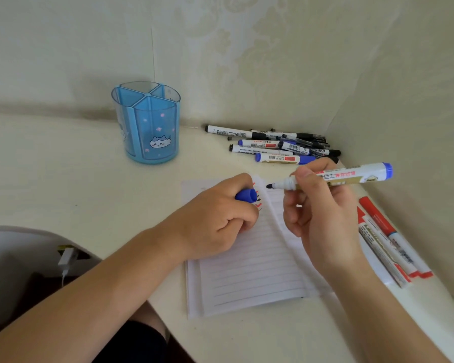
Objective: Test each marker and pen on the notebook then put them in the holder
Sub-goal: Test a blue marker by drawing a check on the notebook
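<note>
cream desk (89, 166): uncapped marker (351, 176) pinched in right fingers (306, 179)

Uncapped blue marker (362, 175) level above the open lined notebook (247, 279), tip pointing left — blue cap (246, 195) nearby. Clear blue holder (147, 124) upright; pen pile (273, 147) beside it.

My cream desk (63, 166) fills a corner where the back wall (247, 48), papered with a faint raised floral pattern, meets the right wall (417, 87), both pale cream under soft, even light, and a white plug (67, 258) with its cable shows below the desk's edge at my left.
</note>
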